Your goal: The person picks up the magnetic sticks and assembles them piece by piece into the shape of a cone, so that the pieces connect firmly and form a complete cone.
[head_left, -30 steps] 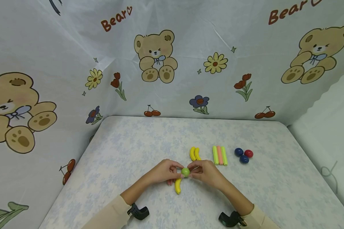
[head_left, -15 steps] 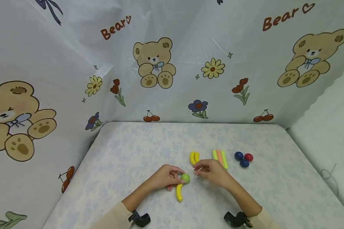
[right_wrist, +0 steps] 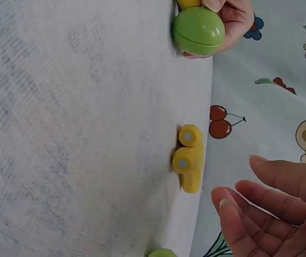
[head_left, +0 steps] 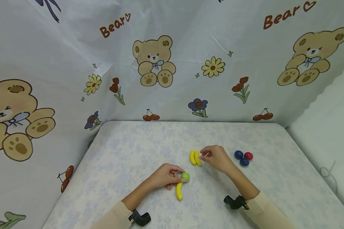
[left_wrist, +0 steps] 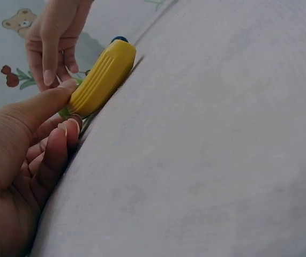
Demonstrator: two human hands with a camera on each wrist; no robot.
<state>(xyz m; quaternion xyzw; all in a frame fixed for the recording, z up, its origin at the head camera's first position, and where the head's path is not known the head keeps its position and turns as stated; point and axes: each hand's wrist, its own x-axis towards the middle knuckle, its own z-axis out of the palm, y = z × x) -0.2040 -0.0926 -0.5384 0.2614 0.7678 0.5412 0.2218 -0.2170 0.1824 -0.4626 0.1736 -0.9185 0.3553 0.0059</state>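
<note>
My left hand (head_left: 166, 176) pinches a glossy green ball (head_left: 185, 176) between thumb and fingers, low over the table. A yellow toy banana (head_left: 179, 191) points toward me just below the ball; in the left wrist view the banana (left_wrist: 104, 75) stands large by the thumb and mostly hides the ball. My right hand (head_left: 218, 157) hovers farther back, right of two yellow toy bananas (head_left: 195, 158) lying side by side. Its fingers (right_wrist: 268, 201) are loosely bent and hold nothing in the right wrist view. A green end (right_wrist: 162, 252) peeks in at that view's bottom edge.
Two dark blue balls (head_left: 244, 162) and a red ball (head_left: 248, 156) sit grouped to the right of my right hand. The pale patterned tabletop (head_left: 137, 140) ends at a hanging cloth (head_left: 172, 101) printed with bears and flowers.
My right hand has let go of the green ball and moved back and to the right, now covering the green and orange sticks. My left hand stays on the ball.
</note>
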